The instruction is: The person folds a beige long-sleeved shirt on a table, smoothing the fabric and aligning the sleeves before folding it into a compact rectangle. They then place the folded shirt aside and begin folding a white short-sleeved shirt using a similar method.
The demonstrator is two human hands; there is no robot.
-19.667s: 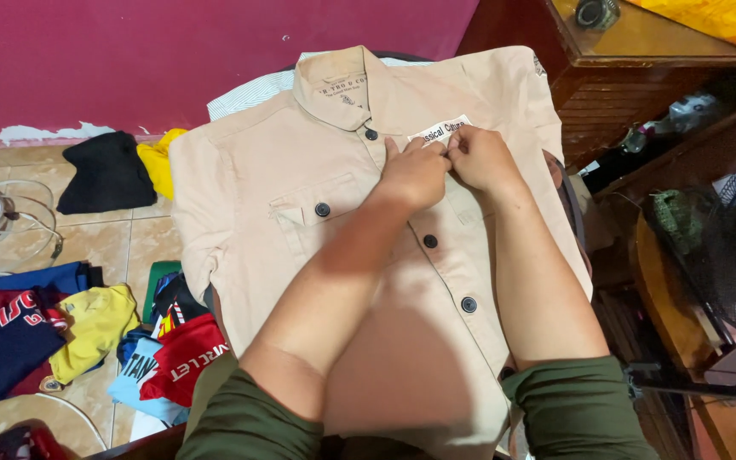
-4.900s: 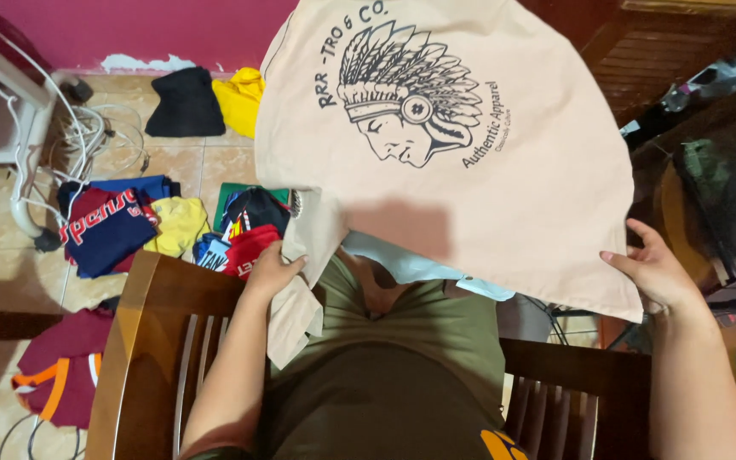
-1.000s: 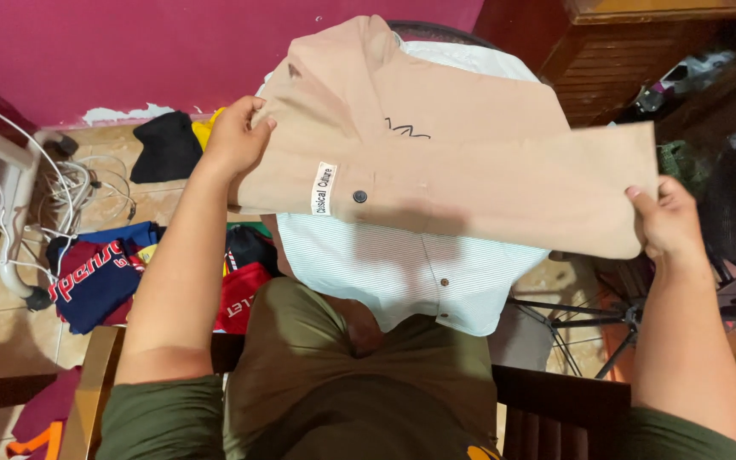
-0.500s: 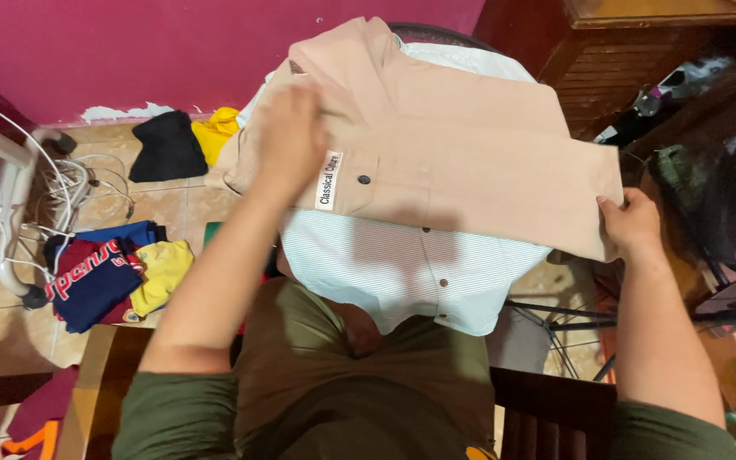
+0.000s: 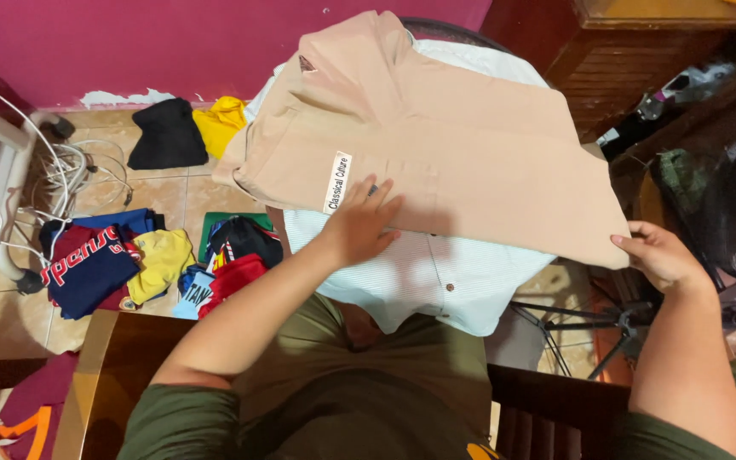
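Head view, my left hand (image 5: 359, 226) open flat on folded beige cotton shirt (image 5: 445, 162), right hand (image 5: 662, 255) pinching its corner, pale striped shirt (image 5: 436, 277) beneath.

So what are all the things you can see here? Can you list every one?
beige shirt: one, tan with a small white label, folded on top of the pile in front.
white shirt: one, pale with buttons, under the beige shirt.
black cloth: one, on the tiled floor by the wall.
yellow cloth: one, beside the black cloth.
heap of clothes: several, navy, red, yellow, black and green, on the floor at left.
wooden chair: one, brown, below.
wooden cabinet: one, dark brown, top right.
white cable: a tangle, far left floor.
left hand: flat on the beige shirt.
right hand: fingers at the shirt's right edge.
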